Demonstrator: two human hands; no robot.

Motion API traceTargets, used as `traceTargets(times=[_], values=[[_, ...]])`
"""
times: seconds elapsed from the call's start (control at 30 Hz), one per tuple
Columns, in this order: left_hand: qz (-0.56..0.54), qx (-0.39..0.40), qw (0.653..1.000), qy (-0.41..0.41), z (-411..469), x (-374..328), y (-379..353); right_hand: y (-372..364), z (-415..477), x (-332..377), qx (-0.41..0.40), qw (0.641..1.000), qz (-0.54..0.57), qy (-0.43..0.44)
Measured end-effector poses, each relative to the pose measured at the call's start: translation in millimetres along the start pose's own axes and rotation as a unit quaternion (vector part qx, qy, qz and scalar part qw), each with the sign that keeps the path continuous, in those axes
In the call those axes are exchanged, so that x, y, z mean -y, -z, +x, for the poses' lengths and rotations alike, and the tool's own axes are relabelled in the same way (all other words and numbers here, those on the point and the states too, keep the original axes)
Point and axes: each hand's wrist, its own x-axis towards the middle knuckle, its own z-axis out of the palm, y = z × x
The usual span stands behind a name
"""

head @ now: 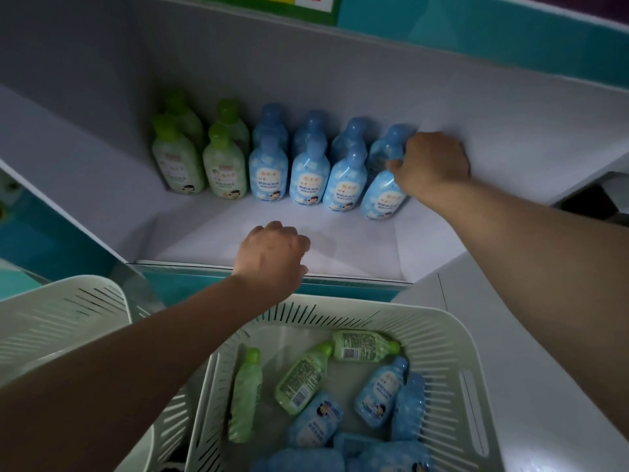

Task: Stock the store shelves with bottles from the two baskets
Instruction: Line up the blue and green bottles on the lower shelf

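The right hand (430,161) curls round the rightmost front blue plastic bottle (383,195), upright on the white shelf (340,240), where eight blue and four green plastic bottles (224,165) stand in two rows. The left hand (272,255) hovers loosely curled and empty at the shelf's front edge. Below, nearer the left hand, the white slatted basket (452,335) holds more bottles (301,376) lying flat: three green, at least five blue.
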Motion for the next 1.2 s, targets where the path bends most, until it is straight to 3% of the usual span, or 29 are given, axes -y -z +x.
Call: traceTargets(times=[0.9, 1.03, 1.2], values=[[-0.021, -0.012, 1.0, -0.02, -6.0, 0.6, 8.1, -17.9, 5.4, -0.8, 0.005, 1.0, -0.003, 0.001], [-0.013, -0.009, 0.999, -0.048, -17.0, -7.0, 12.7, -15.9, -19.2, -0.2, -0.04, 0.999, 0.023, 0.004], [0.022, 0.017, 0.995, -0.096, -37.4, -14.2, 9.8, -13.6, -84.7, 3.7, -0.108, 0.987, 0.081, 0.089]])
